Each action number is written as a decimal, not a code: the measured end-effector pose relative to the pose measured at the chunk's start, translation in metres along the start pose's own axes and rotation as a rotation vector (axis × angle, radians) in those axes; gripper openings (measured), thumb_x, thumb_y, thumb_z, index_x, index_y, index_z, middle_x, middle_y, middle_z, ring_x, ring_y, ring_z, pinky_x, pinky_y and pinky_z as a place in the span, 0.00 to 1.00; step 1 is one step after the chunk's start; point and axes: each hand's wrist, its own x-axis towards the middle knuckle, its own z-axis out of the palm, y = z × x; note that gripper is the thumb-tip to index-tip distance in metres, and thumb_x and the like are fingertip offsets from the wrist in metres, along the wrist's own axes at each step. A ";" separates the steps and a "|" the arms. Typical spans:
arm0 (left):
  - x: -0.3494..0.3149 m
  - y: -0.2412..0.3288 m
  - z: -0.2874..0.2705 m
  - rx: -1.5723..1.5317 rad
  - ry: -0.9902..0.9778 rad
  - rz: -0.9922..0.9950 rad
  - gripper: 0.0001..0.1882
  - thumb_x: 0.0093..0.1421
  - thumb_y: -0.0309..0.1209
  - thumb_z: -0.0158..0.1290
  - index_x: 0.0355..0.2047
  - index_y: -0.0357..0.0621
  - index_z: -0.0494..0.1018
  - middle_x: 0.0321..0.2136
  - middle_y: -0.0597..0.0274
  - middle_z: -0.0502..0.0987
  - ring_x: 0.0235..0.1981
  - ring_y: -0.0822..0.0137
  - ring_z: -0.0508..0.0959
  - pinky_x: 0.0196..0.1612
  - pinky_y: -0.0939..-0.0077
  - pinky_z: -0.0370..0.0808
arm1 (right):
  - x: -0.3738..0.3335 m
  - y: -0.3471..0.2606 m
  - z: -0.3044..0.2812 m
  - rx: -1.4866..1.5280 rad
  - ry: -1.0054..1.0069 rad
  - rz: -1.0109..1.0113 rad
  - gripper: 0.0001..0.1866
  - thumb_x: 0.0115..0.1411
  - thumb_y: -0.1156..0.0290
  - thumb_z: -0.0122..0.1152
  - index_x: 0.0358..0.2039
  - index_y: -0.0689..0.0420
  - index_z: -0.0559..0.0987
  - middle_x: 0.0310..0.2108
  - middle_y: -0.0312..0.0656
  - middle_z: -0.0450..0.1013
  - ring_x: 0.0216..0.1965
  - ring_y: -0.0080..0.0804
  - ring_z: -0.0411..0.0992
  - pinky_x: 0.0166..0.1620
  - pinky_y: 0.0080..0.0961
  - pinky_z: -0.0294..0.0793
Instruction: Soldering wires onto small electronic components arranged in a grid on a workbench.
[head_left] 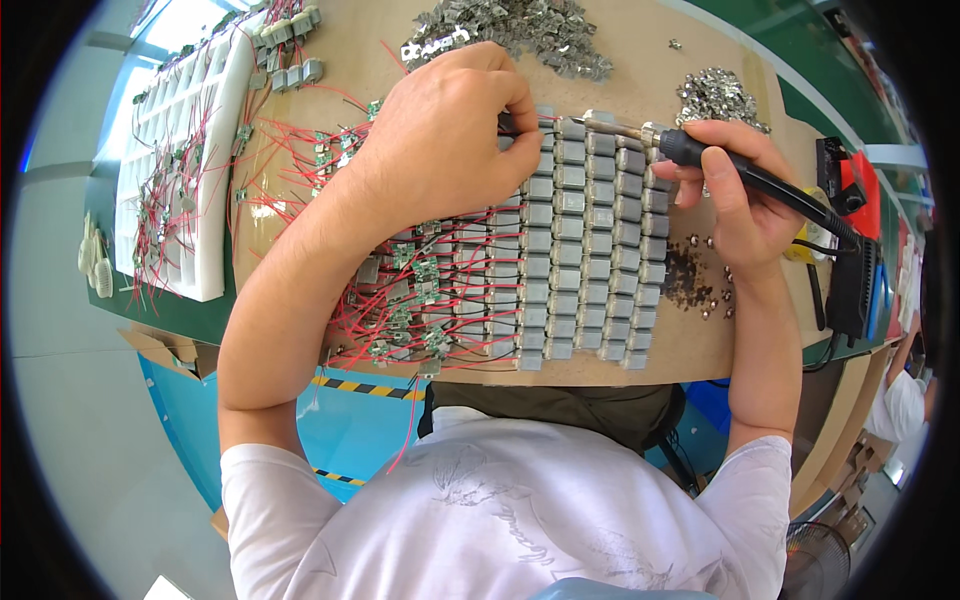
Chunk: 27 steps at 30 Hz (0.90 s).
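My left hand [445, 130] rests on the far end of a grid of small grey motors [580, 250], its fingers pinched on a thin dark wire at the top row. My right hand [735, 195] grips a black soldering iron [700, 155], whose metal tip points left at the top row of motors beside my left fingertips. Red wires with small green circuit boards [420, 285] run from the left side of the motor rows across the brown board [640, 365].
A white compartment tray [185, 165] with red-wired parts lies at the left. Piles of small metal pieces [520, 30] sit at the far edge, another pile [715, 95] by my right hand. A black and red soldering station [850, 230] stands at the right. Solder blobs [695, 280] dot the board.
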 end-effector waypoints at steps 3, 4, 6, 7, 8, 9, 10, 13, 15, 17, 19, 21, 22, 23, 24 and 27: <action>0.002 0.000 0.002 -0.023 0.003 0.009 0.06 0.50 0.28 0.61 0.25 0.39 0.76 0.30 0.58 0.76 0.32 0.58 0.78 0.36 0.66 0.75 | -0.001 -0.010 -0.002 -0.037 0.085 0.040 0.10 0.62 0.81 0.61 0.44 0.66 0.82 0.28 0.39 0.79 0.25 0.19 0.77 0.31 0.14 0.78; 0.003 0.001 0.001 -0.028 0.002 0.007 0.06 0.50 0.27 0.61 0.25 0.39 0.76 0.30 0.58 0.76 0.32 0.58 0.78 0.35 0.66 0.75 | 0.000 -0.013 -0.001 -0.034 0.093 0.045 0.10 0.62 0.81 0.63 0.44 0.64 0.82 0.28 0.39 0.79 0.26 0.19 0.77 0.30 0.14 0.76; 0.004 0.005 -0.001 -0.049 -0.017 -0.047 0.05 0.49 0.28 0.59 0.23 0.39 0.77 0.29 0.55 0.75 0.34 0.52 0.78 0.39 0.61 0.76 | 0.004 -0.026 -0.004 -0.151 0.076 0.015 0.10 0.61 0.80 0.64 0.44 0.63 0.83 0.28 0.39 0.79 0.26 0.20 0.76 0.30 0.15 0.75; 0.004 0.007 -0.002 -0.042 -0.026 -0.068 0.05 0.49 0.28 0.60 0.23 0.40 0.77 0.29 0.55 0.76 0.34 0.52 0.78 0.39 0.61 0.76 | 0.006 -0.032 -0.008 -0.243 0.072 -0.074 0.11 0.59 0.79 0.66 0.44 0.62 0.83 0.28 0.40 0.80 0.25 0.20 0.76 0.29 0.17 0.73; 0.002 0.006 -0.003 -0.030 -0.032 -0.084 0.05 0.48 0.28 0.60 0.23 0.40 0.77 0.29 0.56 0.76 0.34 0.53 0.78 0.39 0.62 0.76 | 0.006 -0.040 -0.008 -0.321 0.078 -0.090 0.12 0.59 0.78 0.67 0.44 0.61 0.83 0.28 0.40 0.80 0.25 0.21 0.76 0.29 0.18 0.73; 0.002 0.005 -0.003 -0.040 -0.026 -0.064 0.05 0.48 0.28 0.60 0.23 0.40 0.77 0.29 0.56 0.76 0.34 0.53 0.78 0.39 0.62 0.76 | 0.004 -0.048 -0.010 -0.398 0.084 -0.104 0.12 0.59 0.77 0.68 0.44 0.61 0.83 0.28 0.41 0.80 0.24 0.22 0.76 0.28 0.18 0.73; 0.003 0.005 -0.001 -0.051 -0.026 -0.053 0.05 0.49 0.27 0.61 0.24 0.38 0.77 0.30 0.57 0.76 0.32 0.56 0.77 0.37 0.65 0.75 | -0.003 -0.057 -0.016 -0.510 0.080 -0.089 0.13 0.58 0.77 0.68 0.45 0.60 0.83 0.28 0.42 0.79 0.23 0.27 0.75 0.28 0.20 0.72; 0.002 0.006 -0.005 -0.049 -0.025 -0.062 0.06 0.50 0.25 0.61 0.25 0.36 0.76 0.31 0.58 0.76 0.31 0.59 0.77 0.35 0.68 0.74 | -0.025 -0.072 -0.029 -0.819 0.116 -0.158 0.16 0.56 0.83 0.67 0.46 0.61 0.82 0.30 0.45 0.79 0.25 0.35 0.74 0.29 0.24 0.73; 0.000 0.003 -0.004 -0.056 -0.030 -0.059 0.06 0.50 0.25 0.61 0.25 0.36 0.76 0.31 0.58 0.76 0.31 0.59 0.77 0.35 0.68 0.74 | -0.048 -0.069 -0.040 -0.921 0.194 -0.159 0.16 0.55 0.86 0.66 0.46 0.63 0.82 0.30 0.46 0.78 0.25 0.36 0.74 0.29 0.26 0.74; 0.002 0.003 -0.004 -0.049 -0.019 -0.034 0.06 0.50 0.26 0.61 0.25 0.36 0.76 0.30 0.58 0.75 0.31 0.59 0.77 0.35 0.68 0.74 | -0.069 -0.071 -0.053 -1.076 0.274 -0.183 0.16 0.56 0.86 0.65 0.46 0.64 0.81 0.29 0.48 0.77 0.25 0.38 0.74 0.29 0.28 0.74; 0.002 0.002 -0.003 -0.033 -0.017 -0.020 0.06 0.50 0.26 0.61 0.26 0.36 0.76 0.30 0.58 0.75 0.31 0.58 0.77 0.35 0.68 0.74 | -0.089 -0.068 -0.060 -1.243 0.339 -0.207 0.16 0.58 0.85 0.64 0.47 0.63 0.82 0.30 0.47 0.76 0.27 0.38 0.74 0.29 0.28 0.74; 0.003 0.005 -0.004 -0.031 -0.026 -0.064 0.05 0.49 0.28 0.60 0.23 0.40 0.78 0.29 0.57 0.77 0.35 0.53 0.78 0.39 0.62 0.76 | -0.110 -0.062 -0.066 -1.314 0.350 -0.151 0.16 0.59 0.84 0.64 0.48 0.62 0.82 0.30 0.47 0.76 0.27 0.39 0.74 0.30 0.29 0.74; 0.002 0.005 -0.005 -0.021 -0.027 -0.074 0.05 0.49 0.28 0.60 0.23 0.40 0.78 0.29 0.57 0.77 0.35 0.53 0.78 0.39 0.62 0.76 | -0.114 -0.059 -0.066 -1.381 0.359 -0.099 0.16 0.59 0.83 0.64 0.48 0.62 0.82 0.30 0.47 0.76 0.28 0.39 0.74 0.30 0.29 0.74; 0.001 0.004 -0.005 -0.025 -0.027 -0.063 0.05 0.49 0.29 0.60 0.23 0.40 0.78 0.29 0.56 0.77 0.35 0.53 0.78 0.39 0.62 0.76 | -0.115 -0.056 -0.066 -1.357 0.301 -0.085 0.16 0.60 0.82 0.64 0.49 0.61 0.82 0.31 0.46 0.75 0.28 0.40 0.73 0.32 0.29 0.74; 0.000 0.002 -0.004 -0.028 -0.026 -0.054 0.05 0.49 0.29 0.59 0.23 0.40 0.78 0.30 0.56 0.77 0.35 0.53 0.78 0.39 0.62 0.76 | -0.118 -0.054 -0.065 -1.330 0.298 -0.044 0.16 0.60 0.82 0.64 0.49 0.61 0.82 0.31 0.47 0.76 0.28 0.40 0.73 0.32 0.29 0.74; 0.000 -0.001 0.001 -0.042 -0.006 -0.009 0.05 0.50 0.28 0.61 0.25 0.39 0.77 0.29 0.58 0.76 0.31 0.58 0.78 0.36 0.67 0.76 | -0.120 -0.051 -0.065 -1.322 0.308 -0.085 0.16 0.60 0.83 0.63 0.49 0.62 0.81 0.32 0.48 0.76 0.29 0.41 0.73 0.33 0.31 0.74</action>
